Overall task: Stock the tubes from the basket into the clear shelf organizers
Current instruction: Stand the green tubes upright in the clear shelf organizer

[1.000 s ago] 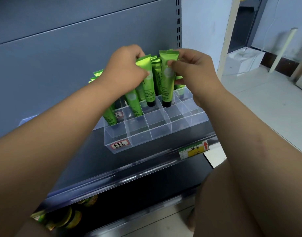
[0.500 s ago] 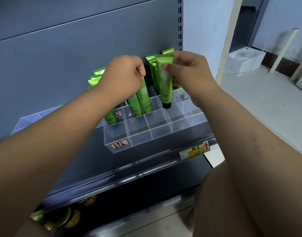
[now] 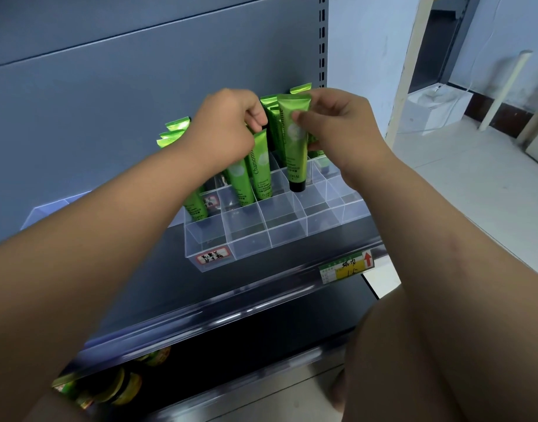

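Price label on the shelf lip comes first, then the clear organizer sitting on the shelf. The left hand curls round the top of a leaning tube in the organizer. The right hand pinches an upright green tube, black cap down, just above a compartment. Behind stand more tubes, against the grey back panel.
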Motion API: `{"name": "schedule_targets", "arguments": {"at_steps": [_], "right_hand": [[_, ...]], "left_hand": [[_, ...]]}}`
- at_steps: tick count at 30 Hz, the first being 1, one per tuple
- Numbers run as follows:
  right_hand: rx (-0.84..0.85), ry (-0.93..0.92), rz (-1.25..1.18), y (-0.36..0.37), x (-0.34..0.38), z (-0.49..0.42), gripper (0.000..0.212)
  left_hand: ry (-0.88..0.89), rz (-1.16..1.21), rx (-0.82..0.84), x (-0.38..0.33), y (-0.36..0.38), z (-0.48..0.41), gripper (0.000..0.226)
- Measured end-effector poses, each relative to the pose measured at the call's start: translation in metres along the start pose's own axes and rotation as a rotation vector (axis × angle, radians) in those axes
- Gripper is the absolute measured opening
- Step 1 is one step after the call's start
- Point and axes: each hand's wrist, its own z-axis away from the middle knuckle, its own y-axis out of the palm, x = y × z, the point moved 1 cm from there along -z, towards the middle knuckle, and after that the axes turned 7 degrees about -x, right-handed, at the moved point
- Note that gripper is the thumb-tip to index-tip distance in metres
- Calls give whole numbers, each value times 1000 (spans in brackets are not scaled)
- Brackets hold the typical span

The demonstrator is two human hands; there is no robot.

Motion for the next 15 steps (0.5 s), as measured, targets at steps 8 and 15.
{"name": "schedule_targets", "arguments": {"at_steps": [8, 15], "right_hand": [[-55, -51, 82, -7, -9, -16, 16], [17, -117, 250, -2, -27, -24, 20]], "left_hand": [[-44, 78, 18, 5, -4, 0, 42], [-89, 129, 43, 7, -1, -1, 48]]}}
